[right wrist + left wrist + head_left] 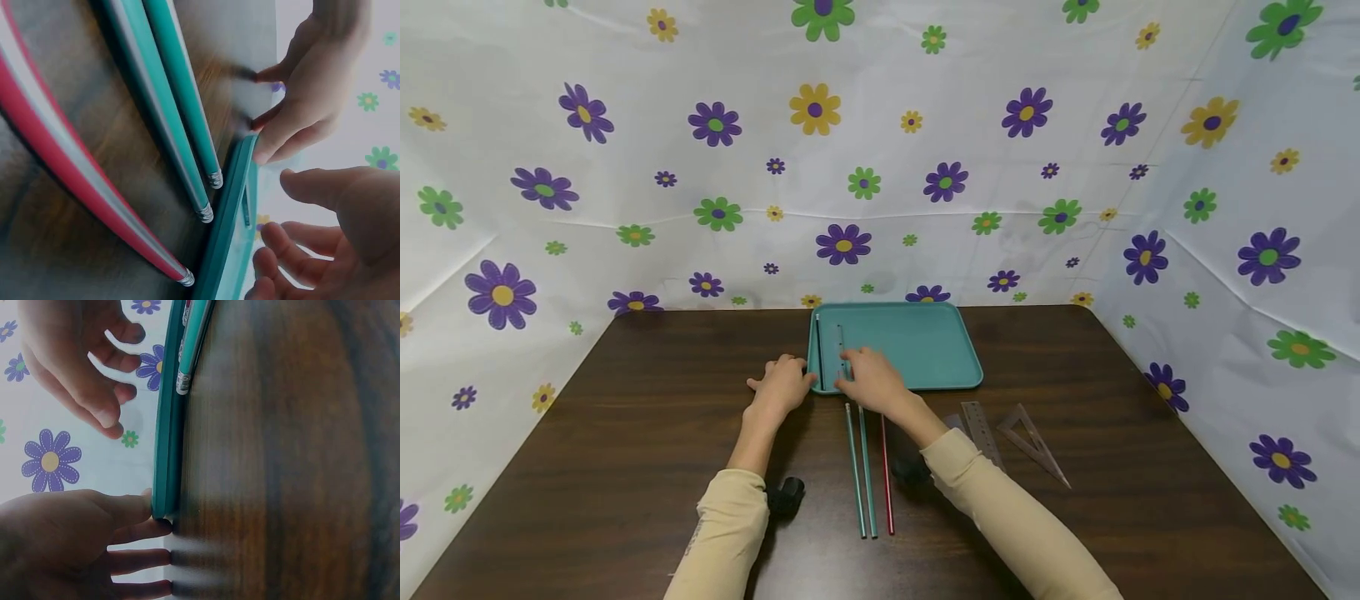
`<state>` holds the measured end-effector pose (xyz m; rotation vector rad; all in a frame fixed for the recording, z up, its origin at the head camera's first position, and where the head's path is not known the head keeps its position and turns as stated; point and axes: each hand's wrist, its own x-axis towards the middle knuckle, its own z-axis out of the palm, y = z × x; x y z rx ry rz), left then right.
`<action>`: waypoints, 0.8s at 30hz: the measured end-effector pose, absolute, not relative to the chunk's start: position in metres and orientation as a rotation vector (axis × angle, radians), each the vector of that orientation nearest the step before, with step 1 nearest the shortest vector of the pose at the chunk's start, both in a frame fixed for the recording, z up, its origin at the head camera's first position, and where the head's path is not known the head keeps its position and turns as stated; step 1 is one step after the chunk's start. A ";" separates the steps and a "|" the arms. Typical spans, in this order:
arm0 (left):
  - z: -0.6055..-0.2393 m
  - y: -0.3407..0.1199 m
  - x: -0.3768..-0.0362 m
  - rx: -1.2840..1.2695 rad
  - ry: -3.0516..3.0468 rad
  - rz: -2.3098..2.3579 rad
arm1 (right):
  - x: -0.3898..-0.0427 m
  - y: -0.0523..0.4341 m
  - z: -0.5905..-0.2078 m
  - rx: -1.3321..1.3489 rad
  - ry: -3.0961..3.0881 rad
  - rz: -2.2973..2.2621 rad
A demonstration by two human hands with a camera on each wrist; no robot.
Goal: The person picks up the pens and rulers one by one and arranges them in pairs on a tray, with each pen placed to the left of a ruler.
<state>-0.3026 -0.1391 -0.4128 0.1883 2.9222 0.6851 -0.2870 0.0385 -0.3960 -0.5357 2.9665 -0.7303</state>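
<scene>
The landmark is the teal tray (917, 342), which lies flat on the dark wooden desk (625, 433), at its far middle.

Left hand (781, 385): rests on the desk at the tray's near left corner. The fingers are extended and relaxed; the thumb touches the tray rim. It grips nothing.

Right hand (871, 379): positioned over the tray's near left edge, fingers loosely spread. The fingertips lie at a teal ruler (842, 350) inside the tray along its left side. Whether they pinch the ruler cannot be determined.

Two teal pencils (861, 471) and one red pencil (887, 475) lie side by side on the desk, just nearer than the tray, eraser ends toward the tray rim.

To the tray's near right lie a clear ruler (983, 429) and a set square (1033, 442).
</scene>
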 end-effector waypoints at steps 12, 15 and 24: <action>-0.413 -0.138 -0.301 0.184 2.926 0.683 | -0.265 0.039 -0.395 -0.513 2.884 -0.634; -0.413 -0.138 -0.300 0.179 2.928 0.676 | -0.261 0.040 -0.394 -0.517 2.875 -0.602; -0.412 -0.135 -0.299 0.179 2.943 0.683 | -0.249 0.042 -0.396 -0.517 2.848 -0.560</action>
